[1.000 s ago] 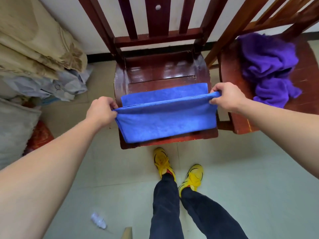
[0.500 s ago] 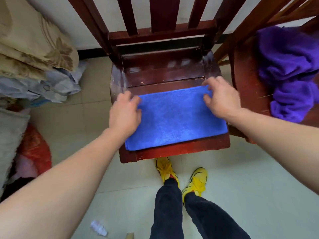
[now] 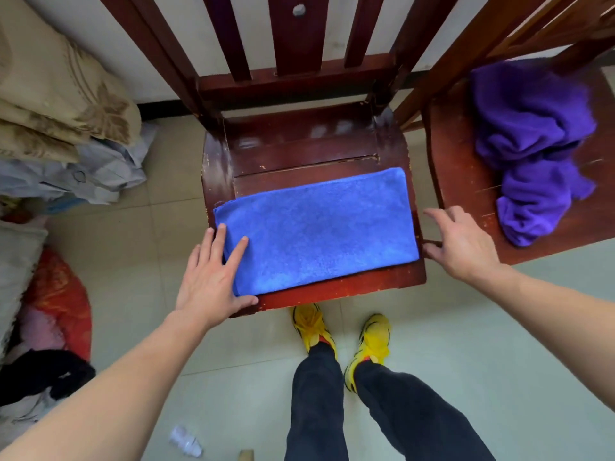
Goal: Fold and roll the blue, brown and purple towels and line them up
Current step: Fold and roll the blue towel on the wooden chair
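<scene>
The blue towel lies folded flat as a long rectangle across the front of the dark red wooden chair seat. My left hand rests flat with spread fingers on the towel's left end, thumb along the front edge. My right hand hovers open just past the towel's right end, over the gap between the two chairs, holding nothing. The purple towel sits crumpled in a heap on a second chair at the right. No brown towel is in view.
Both chair backs rise against the white wall. A pile of beige bedding, grey cloth and a red bundle crowds the left. My legs and yellow shoes stand on the tiled floor in front. A small plastic bottle lies on the floor.
The blue towel was folded over and laid flat on the seat. Both hands then slid outward from on top of it; the right one has left the towel.
</scene>
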A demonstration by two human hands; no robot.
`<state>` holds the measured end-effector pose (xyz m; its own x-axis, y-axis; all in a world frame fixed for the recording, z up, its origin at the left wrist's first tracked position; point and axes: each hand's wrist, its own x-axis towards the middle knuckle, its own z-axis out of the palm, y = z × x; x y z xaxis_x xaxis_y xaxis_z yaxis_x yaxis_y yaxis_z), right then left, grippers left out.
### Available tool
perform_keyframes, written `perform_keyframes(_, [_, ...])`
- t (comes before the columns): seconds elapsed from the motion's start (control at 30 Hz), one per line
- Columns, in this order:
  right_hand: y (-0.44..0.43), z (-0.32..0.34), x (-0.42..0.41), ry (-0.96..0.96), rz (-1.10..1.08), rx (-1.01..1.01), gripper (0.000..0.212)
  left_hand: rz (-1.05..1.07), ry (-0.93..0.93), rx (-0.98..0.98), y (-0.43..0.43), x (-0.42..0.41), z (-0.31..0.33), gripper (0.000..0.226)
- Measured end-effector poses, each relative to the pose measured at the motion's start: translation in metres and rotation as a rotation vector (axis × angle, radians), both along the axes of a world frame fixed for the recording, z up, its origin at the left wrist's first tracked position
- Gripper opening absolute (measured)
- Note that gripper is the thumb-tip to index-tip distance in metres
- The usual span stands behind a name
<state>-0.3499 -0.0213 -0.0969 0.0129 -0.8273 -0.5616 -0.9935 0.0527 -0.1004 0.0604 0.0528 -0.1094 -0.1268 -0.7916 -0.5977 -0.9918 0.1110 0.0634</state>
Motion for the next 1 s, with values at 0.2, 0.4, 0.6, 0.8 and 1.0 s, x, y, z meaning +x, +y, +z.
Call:
perform_keyframes(0.2, [-0.021,-0.012,0.082,-0.214,0.351,-0.227,0.063,-0.031,0.167,-0.233,-0.036,-0.065,-0.002,0.068])
perform_keyframes(0.4, [-0.035,-0.053,0.069,-0.128,0.484,-0.184,0.074,0.288,0.018,-0.133,-0.057,-0.051,-0.030,0.069])
perform_keyframes(0.6, [-0.038,-0.038,0.030,-0.227,0.111,-0.330,0.060,0.224,0.020,-0.247,-0.052,-0.077,-0.012,0.066])
perform_keyframes(0.8, [-0.027,-0.039,0.046,-0.260,-0.500,-0.046,0.057,0.068,0.063,-0.051,-0.043,-0.133,-0.017,0.099])
perform_keyframes(1.0, [-0.042,-0.049,0.035,-0.573,-0.715,0.199,0.013,0.085,0.034,-0.007,-0.048,-0.141,-0.015,0.104])
